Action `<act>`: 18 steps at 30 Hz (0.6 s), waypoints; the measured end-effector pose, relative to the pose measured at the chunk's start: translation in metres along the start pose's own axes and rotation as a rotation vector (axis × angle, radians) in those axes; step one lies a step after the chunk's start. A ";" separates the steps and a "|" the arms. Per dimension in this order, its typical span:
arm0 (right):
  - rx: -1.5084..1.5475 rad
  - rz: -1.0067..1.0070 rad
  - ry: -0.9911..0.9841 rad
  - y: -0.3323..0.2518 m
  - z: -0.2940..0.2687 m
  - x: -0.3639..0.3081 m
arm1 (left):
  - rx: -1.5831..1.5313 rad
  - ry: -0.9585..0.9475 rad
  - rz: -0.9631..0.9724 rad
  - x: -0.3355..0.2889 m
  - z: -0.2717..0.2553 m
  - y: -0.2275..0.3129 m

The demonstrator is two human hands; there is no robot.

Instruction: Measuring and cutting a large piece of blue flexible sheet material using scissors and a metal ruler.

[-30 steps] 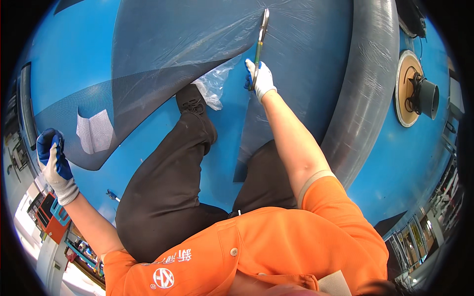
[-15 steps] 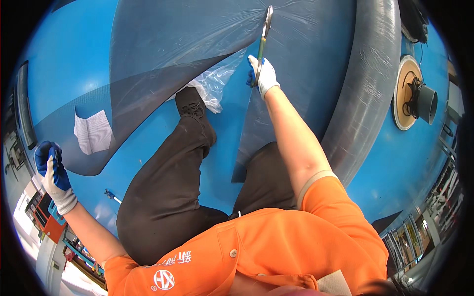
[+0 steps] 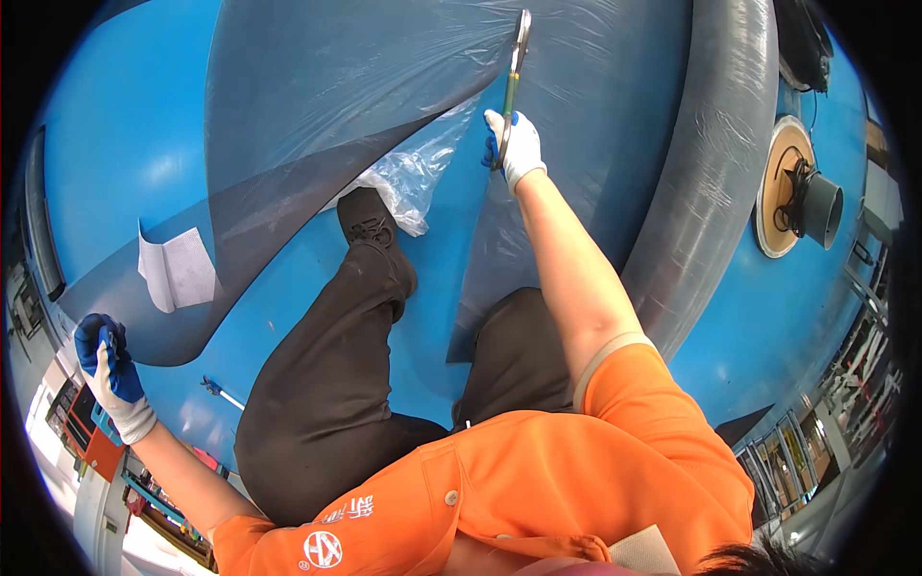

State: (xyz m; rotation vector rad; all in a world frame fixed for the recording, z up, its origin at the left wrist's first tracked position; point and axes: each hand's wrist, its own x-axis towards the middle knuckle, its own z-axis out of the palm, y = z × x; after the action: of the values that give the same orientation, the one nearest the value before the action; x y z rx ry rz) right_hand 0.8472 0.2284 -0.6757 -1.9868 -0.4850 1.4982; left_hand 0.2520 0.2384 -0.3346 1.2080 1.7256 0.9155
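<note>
My right hand (image 3: 516, 146), in a white and blue work glove, is closed around the handles of long shears (image 3: 512, 91). Their blades point away from me, at the inner end of a cut in a dark, translucent mesh sheet (image 3: 279, 106) with shiny film over part of it. To the left of the cut, the sheet is lifted into a curved flap. My left hand (image 3: 113, 370), gloved alike, has its fingers curled at the flap's near left edge and appears to grip it; the exact grip is partly hidden. A creased white paper-like piece (image 3: 180, 269) lies by the flap.
A thick grey roll (image 3: 715, 163) runs along the right. Beyond it a round wooden disc (image 3: 773, 187) carries a grey cylinder (image 3: 822, 209). Crumpled clear plastic (image 3: 408, 187) lies near my shoe (image 3: 368, 219). A thin white-handled tool (image 3: 223, 392) rests on the blue floor (image 3: 115, 125).
My left hand and the flap's near edge sit slightly lower in view, and the whole view has shifted a little. The shears and my right hand stay almost in place.
</note>
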 end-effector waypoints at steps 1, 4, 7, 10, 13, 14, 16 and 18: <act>0.003 0.033 -0.003 -0.002 -0.002 0.000 | 0.001 0.005 0.013 -0.001 -0.001 0.000; 0.051 0.028 0.021 -0.013 -0.002 0.007 | -0.054 -0.037 -0.034 0.000 -0.005 0.001; 0.043 0.025 0.047 -0.019 -0.004 0.011 | -0.034 0.039 -0.056 -0.002 -0.003 0.002; -0.008 0.009 0.067 -0.020 -0.002 0.015 | -0.022 0.036 -0.091 -0.002 0.005 0.007; 0.025 0.044 0.089 -0.023 -0.003 0.022 | -0.025 -0.052 -0.132 -0.002 0.014 0.012; 0.029 0.015 0.079 -0.027 -0.004 0.027 | -0.027 -0.087 -0.142 -0.001 0.016 0.014; -0.078 -0.021 0.091 -0.035 -0.005 0.033 | -0.034 -0.147 -0.176 0.000 0.018 0.014; -0.133 -0.042 0.098 -0.043 -0.006 0.035 | -0.043 -0.135 -0.176 0.000 0.018 0.013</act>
State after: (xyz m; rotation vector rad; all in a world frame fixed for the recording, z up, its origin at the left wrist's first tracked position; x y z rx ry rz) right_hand 0.8664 0.2803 -0.6718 -2.1269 -0.5952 1.3673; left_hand 0.2730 0.2436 -0.3304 1.0466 1.6657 0.7452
